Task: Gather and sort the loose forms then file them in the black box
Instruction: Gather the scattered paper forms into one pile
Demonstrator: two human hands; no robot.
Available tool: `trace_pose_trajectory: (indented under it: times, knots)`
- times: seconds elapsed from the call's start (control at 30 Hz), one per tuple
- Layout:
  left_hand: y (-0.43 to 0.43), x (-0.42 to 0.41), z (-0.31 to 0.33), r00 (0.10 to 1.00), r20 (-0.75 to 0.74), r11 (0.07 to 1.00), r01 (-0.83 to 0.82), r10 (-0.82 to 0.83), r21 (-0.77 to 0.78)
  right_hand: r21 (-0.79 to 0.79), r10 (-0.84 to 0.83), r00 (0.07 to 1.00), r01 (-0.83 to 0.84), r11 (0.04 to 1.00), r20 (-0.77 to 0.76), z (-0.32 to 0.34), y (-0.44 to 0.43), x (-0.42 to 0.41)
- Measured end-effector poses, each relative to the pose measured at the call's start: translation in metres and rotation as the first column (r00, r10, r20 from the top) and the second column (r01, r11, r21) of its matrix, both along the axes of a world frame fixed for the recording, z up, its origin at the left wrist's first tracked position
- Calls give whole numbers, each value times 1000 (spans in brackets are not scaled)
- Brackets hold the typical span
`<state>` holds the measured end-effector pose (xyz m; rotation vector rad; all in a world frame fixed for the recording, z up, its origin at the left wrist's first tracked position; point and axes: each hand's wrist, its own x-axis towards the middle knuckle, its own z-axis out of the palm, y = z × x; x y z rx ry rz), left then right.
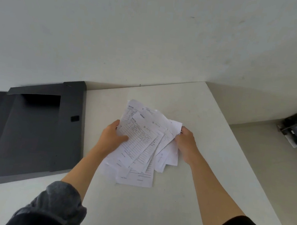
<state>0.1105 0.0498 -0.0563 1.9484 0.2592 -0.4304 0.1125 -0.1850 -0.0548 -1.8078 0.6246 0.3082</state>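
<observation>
Two hands grip a fanned, untidy sheaf of forms (141, 140) above the white bench (212, 154): left hand (113, 136) closed on its left edge, right hand (186, 143) pinching the right. Left of them lies the black box (33, 128), open.

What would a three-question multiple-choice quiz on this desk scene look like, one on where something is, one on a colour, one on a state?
1. Where does the box lie relative to the forms?
A. On the person's left
B. On the person's right
C. Under the forms

2. What colour is the box?
A. White
B. Black
C. Red

3. How are the forms arranged?
A. In a squared stack
B. Filed in the box
C. Fanned unevenly between both hands

Answers:
1. A, it lies on the table beyond the left hand.
2. B, its surface is dark throughout.
3. C, the left hand and right hand grip opposite edges of skewed sheets.
</observation>
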Motion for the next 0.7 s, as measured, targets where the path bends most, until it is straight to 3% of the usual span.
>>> trace_pose_trajectory:
  times: [0.13,0.23,0.33,0.57,0.7]
  knots:
    - [7,10,5,990,48,969,119,-132,216,-51,65,996,-68,996,-57,16,-8,14]
    - [7,12,3,980,32,948,184,-199,258,31,96,994,-94,995,-55,19,-12,20]
    - [3,13,-2,971,34,932,218,-237,289,-22,220,975,-221,975,-36,22,-7,21]
    - [-4,9,-10,971,22,963,233,-238,135,-140,433,901,-426,894,25,29,17,27]
    - [1,7,-7,986,41,985,162,-164,58,-118,435,893,-422,899,114,30,31,34]
